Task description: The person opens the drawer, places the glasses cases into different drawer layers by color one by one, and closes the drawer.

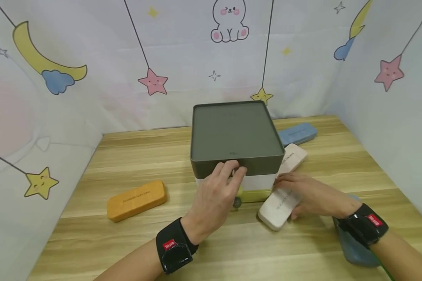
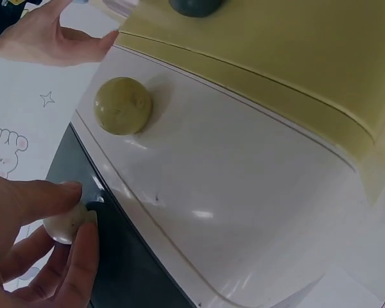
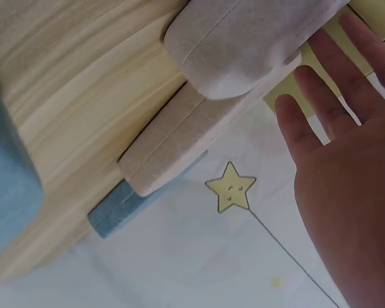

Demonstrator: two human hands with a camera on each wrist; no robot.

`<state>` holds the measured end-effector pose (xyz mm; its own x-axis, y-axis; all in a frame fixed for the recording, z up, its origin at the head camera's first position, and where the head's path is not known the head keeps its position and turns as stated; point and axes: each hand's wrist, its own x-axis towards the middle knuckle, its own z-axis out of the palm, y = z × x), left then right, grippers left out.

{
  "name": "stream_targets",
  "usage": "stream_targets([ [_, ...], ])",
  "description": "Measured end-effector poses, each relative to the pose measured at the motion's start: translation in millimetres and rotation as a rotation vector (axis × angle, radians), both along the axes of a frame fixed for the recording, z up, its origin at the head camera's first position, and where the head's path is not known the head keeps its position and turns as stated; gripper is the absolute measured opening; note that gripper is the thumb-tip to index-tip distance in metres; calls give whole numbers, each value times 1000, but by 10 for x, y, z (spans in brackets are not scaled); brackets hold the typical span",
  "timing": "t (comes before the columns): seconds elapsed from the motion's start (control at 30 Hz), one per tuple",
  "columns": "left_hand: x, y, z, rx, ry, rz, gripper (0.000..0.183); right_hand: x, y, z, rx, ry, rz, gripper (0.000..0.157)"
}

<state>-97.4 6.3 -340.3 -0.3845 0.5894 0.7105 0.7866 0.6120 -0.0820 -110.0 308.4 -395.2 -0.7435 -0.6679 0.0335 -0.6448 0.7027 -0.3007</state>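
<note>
In the middle of the table stands a three-tier drawer box (image 1: 237, 128), dark green on top, white in the middle and yellow below. My left hand (image 1: 212, 203) pinches the pale round knob (image 2: 65, 226) on the dark green top drawer. Below that are a yellow knob (image 2: 122, 106) on the white drawer and a dark knob (image 1: 237, 202) on the yellow one. At the box's right side is my right hand (image 1: 313, 195), its fingers extended with the fingertips right at the wall. A white glasses case (image 1: 276, 212) lies beside that hand, partly covered by it.
Behind the near white case lie another white case (image 1: 292, 156) and a blue case (image 1: 297, 134). A grey-blue case (image 1: 356, 248) sits under my right wrist. To the left is an orange case (image 1: 137, 200). A printed cloth (image 1: 183, 47) walls the table's back and sides.
</note>
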Motion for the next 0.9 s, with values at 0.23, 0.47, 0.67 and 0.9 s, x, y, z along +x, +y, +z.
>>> stream_targets([
  [0.23,11,-9,-12,-6,-2,-1,26,-12,-47,-39,16,59,93,71],
  [0.47,32,-12,-7,-27,19,-14,26,35,-15,-26,47,13,63,71],
  [0.67,80,-20,2,-33,34,-23,24,118,6,67,55,-7,14,69],
  [0.9,146,-50,6,-27,68,-35,24,320,-15,254,58,-22,-45,68],
])
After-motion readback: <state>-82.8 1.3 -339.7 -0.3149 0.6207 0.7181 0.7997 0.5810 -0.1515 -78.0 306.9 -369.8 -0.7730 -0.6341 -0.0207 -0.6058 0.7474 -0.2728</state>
